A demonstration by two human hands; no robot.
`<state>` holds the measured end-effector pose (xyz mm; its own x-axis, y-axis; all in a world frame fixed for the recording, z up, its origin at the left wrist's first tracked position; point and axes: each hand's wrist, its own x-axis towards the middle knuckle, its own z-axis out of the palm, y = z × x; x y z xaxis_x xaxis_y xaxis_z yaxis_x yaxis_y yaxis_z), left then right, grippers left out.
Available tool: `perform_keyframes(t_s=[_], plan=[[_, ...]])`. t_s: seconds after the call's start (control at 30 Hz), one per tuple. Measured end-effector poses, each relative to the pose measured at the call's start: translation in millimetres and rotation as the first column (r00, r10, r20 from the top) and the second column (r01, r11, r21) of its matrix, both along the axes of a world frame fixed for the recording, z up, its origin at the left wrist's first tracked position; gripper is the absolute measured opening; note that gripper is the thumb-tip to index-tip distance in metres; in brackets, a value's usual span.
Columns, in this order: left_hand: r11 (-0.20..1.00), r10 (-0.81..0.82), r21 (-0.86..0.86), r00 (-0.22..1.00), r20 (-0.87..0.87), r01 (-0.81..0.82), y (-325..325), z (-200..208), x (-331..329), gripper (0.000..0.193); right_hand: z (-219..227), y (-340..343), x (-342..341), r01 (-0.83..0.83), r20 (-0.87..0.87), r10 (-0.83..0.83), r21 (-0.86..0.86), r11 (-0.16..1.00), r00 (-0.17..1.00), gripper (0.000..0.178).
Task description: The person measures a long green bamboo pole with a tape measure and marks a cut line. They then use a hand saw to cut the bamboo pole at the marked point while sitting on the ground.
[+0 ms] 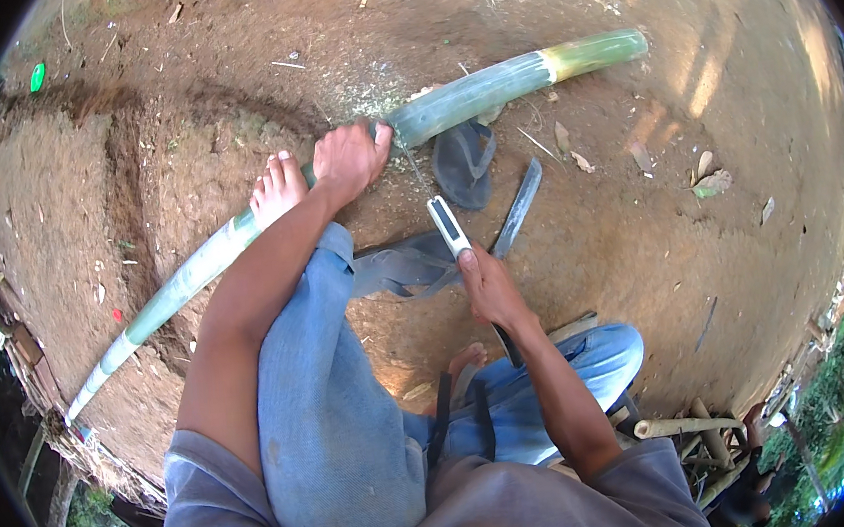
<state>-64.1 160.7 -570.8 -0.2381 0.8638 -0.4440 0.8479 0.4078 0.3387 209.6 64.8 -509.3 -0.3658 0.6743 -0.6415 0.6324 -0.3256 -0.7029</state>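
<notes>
A long green bamboo pole lies slantwise across the ground, its thick end at the upper right. My left hand is closed over it near the middle, right beside a cut line with pale sawdust around it. My bare foot presses on the pole just left of that hand. In my right hand is a hand saw with a white and dark handle. Its thin blade reaches up to the bamboo at the cut, close to my left hand. How deep the blade sits cannot be made out.
One dark sandal lies below the pole and another by my knee. A flat dark strip rests right of the saw. Cut poles are piled at the lower right. A green object lies at the upper left.
</notes>
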Motion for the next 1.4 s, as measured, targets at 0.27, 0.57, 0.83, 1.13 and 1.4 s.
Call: perform_keyframes(t_s=[0.27, 0.57, 0.83, 1.13, 1.4], plan=[[1.000, -0.010, 0.001, 1.000, 0.006, 0.010, 3.1, 2.7, -3.5, 0.051, -14.9, -9.0, 7.8, 0.043, -0.052, -0.043, -0.007, 0.999, 0.998, 0.053], [0.988, -0.138, 0.062, 0.986, -0.099, 0.144, -1.0, -30.6, -12.3, 0.029, -47.0, 47.6, -48.6, 0.018, -0.036, -0.014, 0.112, 0.994, 0.999, 0.050], [0.995, -0.046, 0.094, 0.998, 0.040, 0.042, -3.7, -25.6, -16.1, 0.047, -26.5, 13.5, -15.3, -0.033, 0.035, 0.031, 0.052, 0.998, 0.999, 0.041], [0.941, -0.255, 0.217, 0.965, -0.056, 0.261, -11.1, -25.0, -23.8, 0.038, -36.1, -14.8, 4.3, -0.004, -0.004, 0.004, 0.095, 0.995, 1.000, 0.036], [0.996, 0.010, -0.085, 0.984, 0.176, 0.005, 5.1, -12.1, -23.6, 0.047, -70.6, 52.9, -54.4, 0.065, -0.094, -0.061, 0.037, 0.997, 0.994, 0.055]])
